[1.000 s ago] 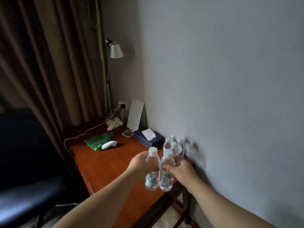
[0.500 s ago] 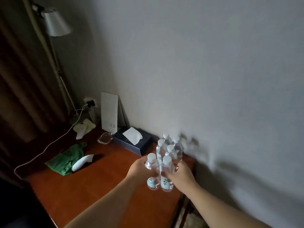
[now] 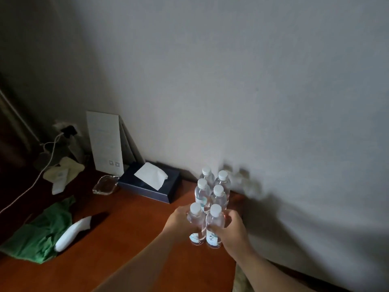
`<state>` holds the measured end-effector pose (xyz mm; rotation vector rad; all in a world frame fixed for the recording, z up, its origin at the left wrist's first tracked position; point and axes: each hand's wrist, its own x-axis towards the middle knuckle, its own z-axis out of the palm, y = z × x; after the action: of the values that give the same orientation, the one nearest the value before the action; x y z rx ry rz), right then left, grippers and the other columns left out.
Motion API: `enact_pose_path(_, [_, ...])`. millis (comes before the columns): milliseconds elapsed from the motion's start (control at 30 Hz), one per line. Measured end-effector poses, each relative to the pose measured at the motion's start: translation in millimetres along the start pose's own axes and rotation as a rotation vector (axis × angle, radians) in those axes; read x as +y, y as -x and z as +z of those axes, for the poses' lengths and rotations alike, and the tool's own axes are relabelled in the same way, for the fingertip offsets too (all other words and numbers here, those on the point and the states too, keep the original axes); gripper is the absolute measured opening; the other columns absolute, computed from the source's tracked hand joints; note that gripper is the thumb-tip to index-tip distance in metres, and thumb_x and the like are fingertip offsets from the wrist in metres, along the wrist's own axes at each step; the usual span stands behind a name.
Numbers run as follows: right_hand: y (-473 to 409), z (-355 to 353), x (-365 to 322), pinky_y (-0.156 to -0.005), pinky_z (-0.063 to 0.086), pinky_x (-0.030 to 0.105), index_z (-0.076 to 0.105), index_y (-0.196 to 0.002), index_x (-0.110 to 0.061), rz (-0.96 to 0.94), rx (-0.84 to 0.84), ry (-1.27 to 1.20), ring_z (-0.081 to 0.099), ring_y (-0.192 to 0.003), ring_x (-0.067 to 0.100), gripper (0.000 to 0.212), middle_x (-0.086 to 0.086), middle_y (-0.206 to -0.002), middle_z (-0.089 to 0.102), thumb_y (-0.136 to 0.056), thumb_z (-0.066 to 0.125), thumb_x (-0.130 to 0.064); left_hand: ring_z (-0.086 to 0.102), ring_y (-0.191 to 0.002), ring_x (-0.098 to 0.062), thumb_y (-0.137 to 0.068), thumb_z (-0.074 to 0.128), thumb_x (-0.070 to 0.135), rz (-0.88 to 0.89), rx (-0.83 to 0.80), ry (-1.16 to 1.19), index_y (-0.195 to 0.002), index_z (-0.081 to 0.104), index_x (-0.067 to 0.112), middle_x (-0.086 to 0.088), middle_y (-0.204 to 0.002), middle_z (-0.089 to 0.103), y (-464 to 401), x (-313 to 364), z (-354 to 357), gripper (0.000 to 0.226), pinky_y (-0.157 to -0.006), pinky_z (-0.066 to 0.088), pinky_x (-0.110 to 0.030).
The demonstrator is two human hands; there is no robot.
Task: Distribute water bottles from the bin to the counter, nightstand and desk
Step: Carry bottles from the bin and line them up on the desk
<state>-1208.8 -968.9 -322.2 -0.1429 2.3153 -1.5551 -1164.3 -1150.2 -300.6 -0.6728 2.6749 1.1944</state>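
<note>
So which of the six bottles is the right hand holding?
The front-right bottle, nearest the desk's end; the right hand grips it. Four bottles behind stand untouched.

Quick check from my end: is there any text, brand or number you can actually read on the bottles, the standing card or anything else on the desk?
None reads clearly.
Bottle in the right hand: dark characters on the label, too blurred to quote.
Bottle in the left hand: label partly hidden, unreadable.
Four standing bottles: labels too small.
Standing card: faint lines and two small squares near the bottom, unreadable.
Tissue box: no print visible.
</note>
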Motion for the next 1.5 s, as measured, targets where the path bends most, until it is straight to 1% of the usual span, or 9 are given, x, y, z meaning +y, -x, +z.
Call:
enact_pose_path(233, [0, 26, -10, -0.078, 0.053, 0.022, 0.048, -0.126, -0.022, 0.080, 0.068, 0.018, 0.064, -0.102, 0.010, 0.074, -0.005, -0.115, 0.064, -0.066, 0.090, -0.037, 0.064, -0.082, 0.007, -0.064, 0.090, 0.034, 0.120, -0.040, 0.067, -0.108, 0.065, 0.041, 0.025, -0.088, 0.067, -30, -17, -12, 0.051, -0.066, 0.046, -0.011])
enact_pose_path(400, [-1, 29, -11, -0.083, 0.059, 0.036, 0.053, -0.117, -0.021, 0.096, 0.188, -0.006, 0.067, -0.096, 0.012, 0.062, -0.004, -0.108, 0.068, -0.069, 0.091, -0.026, 0.061, -0.104, -0.009, -0.059, 0.092, 0.025, 0.155, -0.100, 0.067, -0.131, 0.057, 0.029, 0.010, -0.121, 0.062, -42, -15, -12, 0.081, -0.088, 0.051, -0.024])
enact_pose_path(567, [-4, 25, -16, -0.067, 0.052, 0.016, 0.049, -0.108, -0.035, 0.129, 0.192, -0.034, 0.065, -0.091, 0.001, 0.056, -0.012, -0.105, 0.067, -0.071, 0.089, -0.020, 0.057, -0.106, -0.010, -0.058, 0.092, 0.022, 0.164, -0.121, 0.074, -0.132, 0.054, 0.026, 0.007, -0.125, 0.059, -49, -11, -9, 0.084, -0.090, 0.046, -0.023])
enact_pose_path(800, [-3, 32, -19, -0.072, 0.051, 0.016, 0.047, -0.123, -0.028, 0.164, 0.166, -0.061, 0.063, -0.097, 0.001, 0.068, -0.012, -0.114, 0.065, -0.070, 0.090, -0.025, 0.056, -0.098, -0.004, -0.059, 0.091, 0.025, 0.177, -0.087, 0.018, -0.124, 0.055, 0.029, 0.018, -0.104, 0.054, -50, -10, -14, 0.074, -0.087, 0.043, -0.020])
enact_pose_path(933, [-3, 30, -21, -0.070, 0.049, 0.014, 0.046, -0.125, -0.026, 0.184, 0.154, -0.051, 0.062, -0.099, 0.002, 0.071, -0.009, -0.117, 0.064, -0.069, 0.089, -0.022, 0.059, -0.108, -0.011, -0.060, 0.092, 0.028, 0.159, -0.146, -0.107, -0.128, 0.051, 0.020, 0.002, -0.124, 0.059, -56, -2, -14, 0.080, -0.096, 0.052, -0.028])
enact_pose_path(1100, [0, 17, -21, -0.076, 0.053, 0.014, 0.041, -0.136, -0.030, 0.156, 0.072, 0.016, 0.061, -0.102, -0.005, 0.079, -0.011, -0.127, 0.060, -0.070, 0.084, -0.019, 0.037, -0.122, -0.019, -0.062, 0.090, 0.040, 0.101, -0.273, -0.405, -0.149, 0.033, 0.019, -0.008, -0.145, 0.031, -41, 11, -22, 0.107, -0.106, 0.043, -0.035])
enact_pose_path(1200, [9, 8, -21, -0.094, 0.046, 0.017, 0.038, -0.145, -0.020, 0.174, 0.096, 0.050, 0.055, -0.123, 0.002, 0.074, 0.003, -0.144, 0.050, -0.081, 0.073, -0.012, 0.049, -0.128, -0.028, -0.068, 0.086, 0.041, 0.066, -0.390, -0.653, -0.144, 0.043, 0.010, -0.011, -0.141, 0.049, -18, 24, -31, 0.093, -0.105, 0.048, -0.042])
enact_pose_path(1267, [18, -6, -24, -0.097, 0.043, 0.021, 0.032, -0.151, -0.014, 0.240, 0.128, 0.030, 0.049, -0.131, 0.015, 0.072, 0.008, -0.149, 0.046, -0.086, 0.062, -0.006, 0.067, -0.110, -0.022, -0.079, 0.078, 0.041, 0.113, -0.494, -0.672, -0.131, 0.059, 0.011, -0.005, -0.121, 0.069, 0, 46, -30, 0.062, -0.095, 0.055, -0.038])
enact_pose_path(1500, [84, -125, -57, -0.097, 0.049, 0.034, 0.057, -0.127, -0.013, 0.192, 0.400, -0.091, 0.062, -0.109, 0.022, 0.035, 0.009, -0.125, 0.065, -0.094, 0.052, -0.003, 0.066, -0.064, -0.016, -0.099, 0.055, 0.019, 0.320, -0.580, -0.048, -0.103, 0.066, 0.011, -0.001, -0.083, 0.070, 71, 202, 16, 0.015, -0.053, 0.048, -0.021])
